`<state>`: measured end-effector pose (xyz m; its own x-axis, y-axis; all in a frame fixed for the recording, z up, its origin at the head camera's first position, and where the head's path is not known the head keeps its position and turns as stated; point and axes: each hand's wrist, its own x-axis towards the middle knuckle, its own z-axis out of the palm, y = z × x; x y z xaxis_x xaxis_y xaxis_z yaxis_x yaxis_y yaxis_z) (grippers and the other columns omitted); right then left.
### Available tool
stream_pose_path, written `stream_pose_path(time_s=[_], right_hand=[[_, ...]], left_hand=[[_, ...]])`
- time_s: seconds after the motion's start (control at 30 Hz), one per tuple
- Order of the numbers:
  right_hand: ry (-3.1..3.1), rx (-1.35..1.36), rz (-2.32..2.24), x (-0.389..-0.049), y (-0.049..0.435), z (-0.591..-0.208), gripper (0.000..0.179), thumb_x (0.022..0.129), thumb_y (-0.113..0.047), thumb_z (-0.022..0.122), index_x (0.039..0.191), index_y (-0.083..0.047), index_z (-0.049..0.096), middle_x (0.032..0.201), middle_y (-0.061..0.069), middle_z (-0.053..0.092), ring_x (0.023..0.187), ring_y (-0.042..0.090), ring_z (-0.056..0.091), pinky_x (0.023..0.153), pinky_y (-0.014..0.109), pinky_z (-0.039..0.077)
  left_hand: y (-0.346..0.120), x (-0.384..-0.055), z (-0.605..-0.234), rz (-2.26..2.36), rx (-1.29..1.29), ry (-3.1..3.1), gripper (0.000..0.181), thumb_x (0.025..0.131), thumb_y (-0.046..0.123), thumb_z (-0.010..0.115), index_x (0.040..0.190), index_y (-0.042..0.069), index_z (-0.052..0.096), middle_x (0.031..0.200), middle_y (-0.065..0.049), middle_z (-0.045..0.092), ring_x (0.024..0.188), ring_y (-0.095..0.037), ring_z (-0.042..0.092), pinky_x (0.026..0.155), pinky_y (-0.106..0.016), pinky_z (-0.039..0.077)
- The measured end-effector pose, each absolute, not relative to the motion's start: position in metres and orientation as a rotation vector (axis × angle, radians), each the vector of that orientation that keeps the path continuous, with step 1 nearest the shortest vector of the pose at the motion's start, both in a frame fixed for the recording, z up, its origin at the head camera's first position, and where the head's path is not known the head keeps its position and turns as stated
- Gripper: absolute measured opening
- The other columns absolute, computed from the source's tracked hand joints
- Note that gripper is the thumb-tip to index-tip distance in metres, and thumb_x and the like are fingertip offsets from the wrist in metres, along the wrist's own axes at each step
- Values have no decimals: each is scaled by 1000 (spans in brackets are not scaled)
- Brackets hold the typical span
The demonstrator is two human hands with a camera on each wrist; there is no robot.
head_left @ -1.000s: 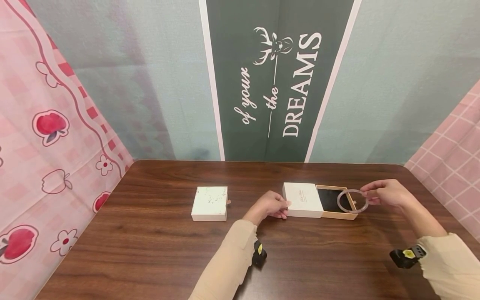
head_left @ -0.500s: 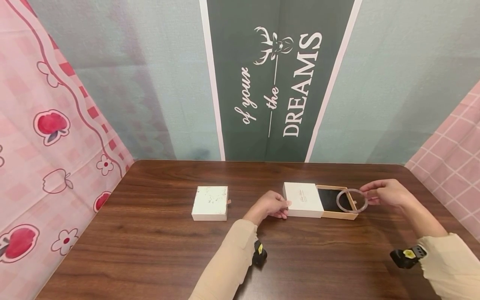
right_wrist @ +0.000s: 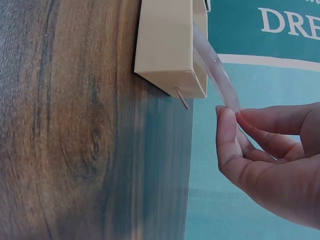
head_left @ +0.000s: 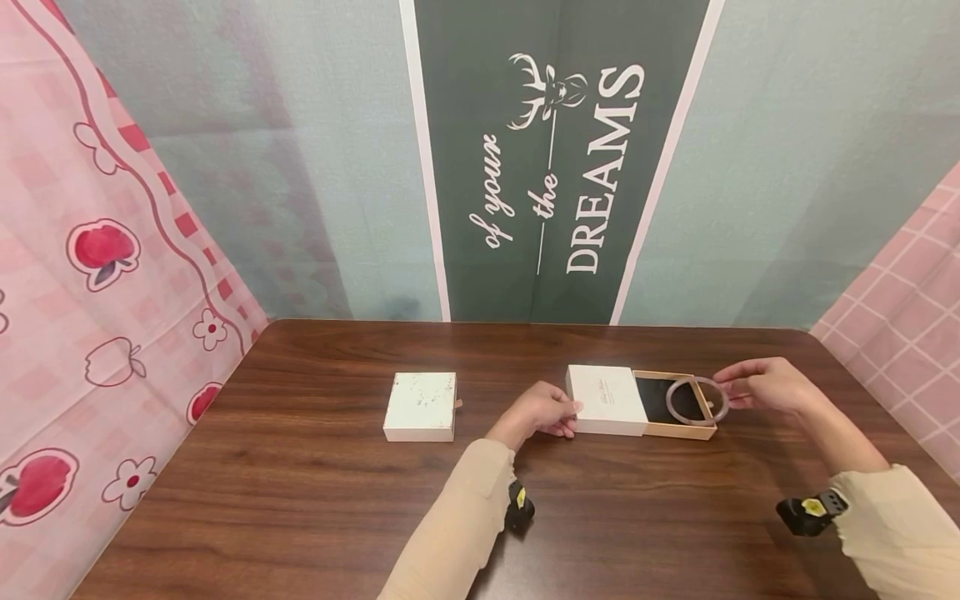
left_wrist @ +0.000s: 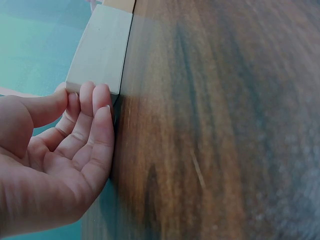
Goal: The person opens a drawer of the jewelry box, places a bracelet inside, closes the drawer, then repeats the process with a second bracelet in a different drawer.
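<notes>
A white drawer-style gift box (head_left: pixel 606 400) lies right of the table's middle. Its tan tray (head_left: pixel 678 431), lined in black, is slid out to the right. At the box's left end my left hand (head_left: pixel 538 410) holds it, thumb on the top edge and fingers curled against the end face (left_wrist: pixel 75 88). My right hand (head_left: pixel 768 387) pinches a pale translucent bangle (head_left: pixel 670 402) between thumb and fingers. The bangle is tilted, and its far side reaches over the tray. In the right wrist view, part of the bangle (right_wrist: pixel 220 75) is hidden behind the tray wall, above a small ribbon pull (right_wrist: pixel 182 98).
A second white box (head_left: pixel 420 406) with speckled marks on its lid sits shut to the left, a ribbon tab on its right side. The brown wooden table (head_left: pixel 300 500) ends at a printed cloth (head_left: pixel 525 292) behind. Pink cloths hang on both sides.
My right hand has shifted slightly left, carrying the bangle further over the open tray. The left hand and both boxes stay where they were.
</notes>
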<state>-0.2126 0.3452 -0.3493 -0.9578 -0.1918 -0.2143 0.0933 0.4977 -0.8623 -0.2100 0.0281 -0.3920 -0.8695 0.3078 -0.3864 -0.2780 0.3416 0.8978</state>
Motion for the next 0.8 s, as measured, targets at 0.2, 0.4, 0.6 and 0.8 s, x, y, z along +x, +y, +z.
stream_pose_path(time_s=[0.2, 0.4, 0.6, 0.8], right_hand=[[2472, -85, -1416, -213, 343, -350, 27, 88, 7, 45, 107, 27, 43, 87, 10, 59, 73, 11, 61, 69, 33, 53], [2459, -87, -1423, -213, 341, -348, 28, 87, 7, 46, 106, 27, 43, 86, 9, 59, 73, 11, 60, 70, 33, 53], [2465, -82, -1428, -212, 337, -349, 28, 87, 8, 47, 107, 27, 44, 88, 11, 60, 73, 12, 61, 70, 34, 53], [2484, -89, -1388, -212, 334, -349, 28, 87, 7, 47, 108, 26, 45, 91, 12, 60, 74, 13, 62, 70, 34, 53]], left_hand=[[28, -210, -392, 1558, 27, 2109, 25, 89, 15, 60, 68, 3, 56, 56, -4, 55, 48, -9, 53, 48, -18, 47], [28, -209, -391, 1574, 40, 2094, 24, 89, 14, 59, 68, 2, 55, 56, -4, 54, 48, -9, 53, 48, -18, 47], [27, -209, -391, 1565, 41, 2103, 24, 89, 14, 59, 68, 3, 55, 57, -4, 54, 48, -9, 53, 48, -18, 47], [27, -208, -390, 1564, 44, 2102, 24, 89, 14, 59, 69, 3, 56, 57, -4, 54, 48, -9, 53, 50, -19, 48]])
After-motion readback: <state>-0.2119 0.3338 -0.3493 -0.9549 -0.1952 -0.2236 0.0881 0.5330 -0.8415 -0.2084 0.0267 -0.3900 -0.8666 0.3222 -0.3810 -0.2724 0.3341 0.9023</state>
